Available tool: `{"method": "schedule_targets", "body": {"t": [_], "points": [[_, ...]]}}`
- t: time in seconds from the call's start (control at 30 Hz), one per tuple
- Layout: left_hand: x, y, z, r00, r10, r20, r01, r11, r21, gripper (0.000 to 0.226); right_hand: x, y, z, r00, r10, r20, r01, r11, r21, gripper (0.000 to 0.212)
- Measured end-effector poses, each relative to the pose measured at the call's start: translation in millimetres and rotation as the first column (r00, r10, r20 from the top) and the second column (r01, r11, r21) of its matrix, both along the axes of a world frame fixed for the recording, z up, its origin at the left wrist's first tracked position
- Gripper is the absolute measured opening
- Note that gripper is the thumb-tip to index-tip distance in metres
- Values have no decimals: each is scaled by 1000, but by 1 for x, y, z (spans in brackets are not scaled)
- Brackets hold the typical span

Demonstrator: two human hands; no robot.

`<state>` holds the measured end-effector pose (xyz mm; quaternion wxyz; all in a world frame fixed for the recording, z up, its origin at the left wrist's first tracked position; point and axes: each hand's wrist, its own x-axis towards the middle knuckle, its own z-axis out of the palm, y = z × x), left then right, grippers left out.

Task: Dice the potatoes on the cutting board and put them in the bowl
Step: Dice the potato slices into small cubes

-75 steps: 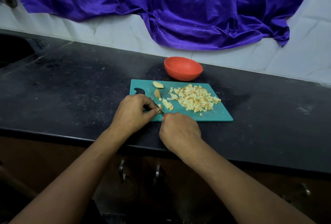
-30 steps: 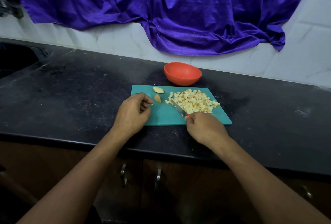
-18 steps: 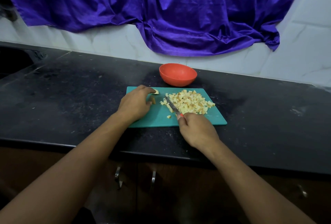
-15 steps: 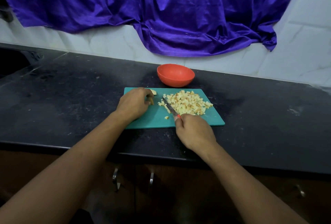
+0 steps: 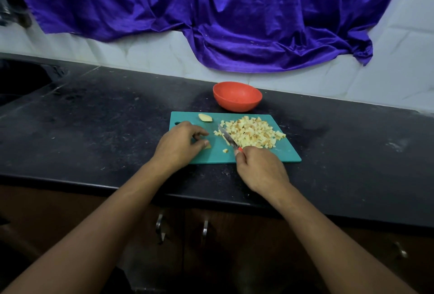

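**Small potato piece pinched for the next cut**

The potato piece (image 5: 207, 146) sits on the left half of the cutting board (image 5: 290, 156), toward its near edge. The thumb and curled fingers of the left hand (image 5: 180, 147) pinch it there. It looks light, firm and probably wet-slick, so it may skid under a blade. Holding it low on its sides, fingertips tucked back, seems safest.

An uncut wedge (image 5: 205, 117) lies near the board's far-left corner. The diced potato (image 5: 252, 131) is heaped across the right half, with one cube (image 5: 225, 150) stray toward the near edge.

The right hand (image 5: 260, 169) is wrapped around the knife (image 5: 227, 138), whose blade lies at the pile's left side. The bowl (image 5: 237, 96) stands on the worktop (image 5: 94, 117) just beyond the board's far edge and appears empty.

The thumb hides most of the pinched piece, so its shape cannot be told. The fist covers nearly all of the knife's handle.
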<state>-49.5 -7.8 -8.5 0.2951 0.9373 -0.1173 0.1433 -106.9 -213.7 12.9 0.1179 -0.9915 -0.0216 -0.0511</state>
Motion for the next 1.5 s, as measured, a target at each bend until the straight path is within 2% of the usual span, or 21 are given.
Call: {"method": "schedule_targets", "body": {"t": [0.13, 0.3, 0.53, 0.8, 1.0, 1.07, 1.2, 1.33, 1.5], "points": [[-7, 2, -6, 999, -4, 53, 8, 997, -78, 11, -8, 0, 4, 999, 18, -42, -16, 998, 60, 36], [-14, 8, -7, 1000, -19, 3, 19, 995, -100, 7, -18, 8, 6, 997, 47, -68, -38, 991, 128, 35], [-15, 8, -9, 1000, 4, -17, -7, 983, -186, 9, -16, 37, 10, 996, 62, -71, -60, 998, 26, 39], [-15, 9, -9, 1000, -8, 16, 11, 981, -195, 7, -13, 52, 6, 996, 33, -81, -39, 997, -69, 41], [-15, 8, -11, 999, 0, 38, 7, 984, -179, 9, -14, 50, 4, 994, 82, -76, -92, 985, -148, 34], [-16, 8, -11, 999, 5, 38, 1, 985, -175, 9, -13, 48, 2, 994, 83, -75, -93, 985, -143, 34], [-18, 7, -8, 999, 21, 26, -16, 986, -167, 8, -13, 42, -3, 999, 36, -26, -37, 999, -30, 41], [-17, 8, -9, 999, 8, 46, -1, 987, -158, 7, -17, 44, -7, 996, 81, 26, -79, 994, -71, 41], [-20, 7, -7, 999, 9, 52, -1, 987, -161, 9, -17, 47, -2, 994, 105, -8, -105, 986, -126, 37]]}}
